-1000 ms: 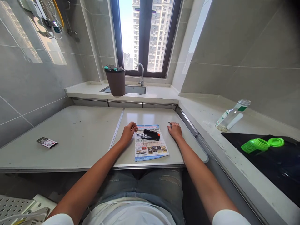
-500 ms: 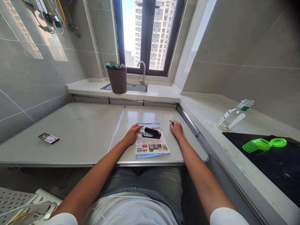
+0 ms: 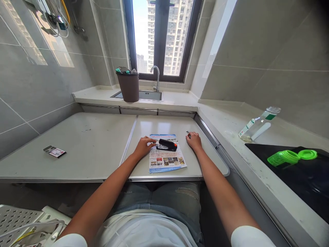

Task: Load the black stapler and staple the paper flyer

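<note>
A black stapler (image 3: 167, 145) with an orange-red tip lies on printed paper sheets (image 3: 167, 162). Its silver part sticks out to the left, where the thumb and fingers of my left hand (image 3: 144, 146) pinch it. My right hand (image 3: 194, 140) rests on the table to the right of the paper, fingers curled down. Small dark strips, looking like staples (image 3: 187, 131), lie just beyond its fingertips. Whatever may be between those fingers is hidden.
A small card pack (image 3: 55, 151) lies on the table (image 3: 84, 147) at left. A brown bin (image 3: 128, 87) stands by the sink (image 3: 151, 96). On the right counter are a tilted-looking clear bottle (image 3: 259, 125) and an open green container (image 3: 284, 157) on a black cooktop (image 3: 303, 181).
My left hand has drawn back slightly and its fingers have closed at the stapler's silver end. My right hand has barely moved.
</note>
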Motion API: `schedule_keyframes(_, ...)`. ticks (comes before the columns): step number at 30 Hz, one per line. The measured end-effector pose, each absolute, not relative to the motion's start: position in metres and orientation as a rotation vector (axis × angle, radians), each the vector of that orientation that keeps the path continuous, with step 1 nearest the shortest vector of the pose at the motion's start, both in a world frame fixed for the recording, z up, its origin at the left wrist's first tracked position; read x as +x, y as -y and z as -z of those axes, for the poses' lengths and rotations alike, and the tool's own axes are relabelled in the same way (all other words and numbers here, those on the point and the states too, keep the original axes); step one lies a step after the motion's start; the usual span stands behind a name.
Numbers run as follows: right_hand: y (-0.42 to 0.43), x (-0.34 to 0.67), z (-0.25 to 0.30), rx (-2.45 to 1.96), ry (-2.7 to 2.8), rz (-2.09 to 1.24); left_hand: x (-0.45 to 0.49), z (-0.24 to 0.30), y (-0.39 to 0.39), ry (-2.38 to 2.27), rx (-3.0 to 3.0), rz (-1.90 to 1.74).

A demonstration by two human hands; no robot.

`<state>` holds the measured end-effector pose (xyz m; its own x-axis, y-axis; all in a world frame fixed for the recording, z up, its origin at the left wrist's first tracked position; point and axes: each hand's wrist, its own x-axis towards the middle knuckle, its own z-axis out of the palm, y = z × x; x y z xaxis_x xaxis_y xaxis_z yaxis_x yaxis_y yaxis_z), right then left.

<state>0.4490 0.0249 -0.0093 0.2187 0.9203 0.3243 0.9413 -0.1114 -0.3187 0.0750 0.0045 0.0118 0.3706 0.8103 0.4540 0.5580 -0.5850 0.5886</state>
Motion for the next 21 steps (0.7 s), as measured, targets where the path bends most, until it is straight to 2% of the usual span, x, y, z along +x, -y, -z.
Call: schedule_keyframes(21, -0.0245, 0.4483, 0.0083, -2.052, 1.72, 0.062, 0.0732, -0.0098, -0.0079, -1.039, 2.293, -0.986)
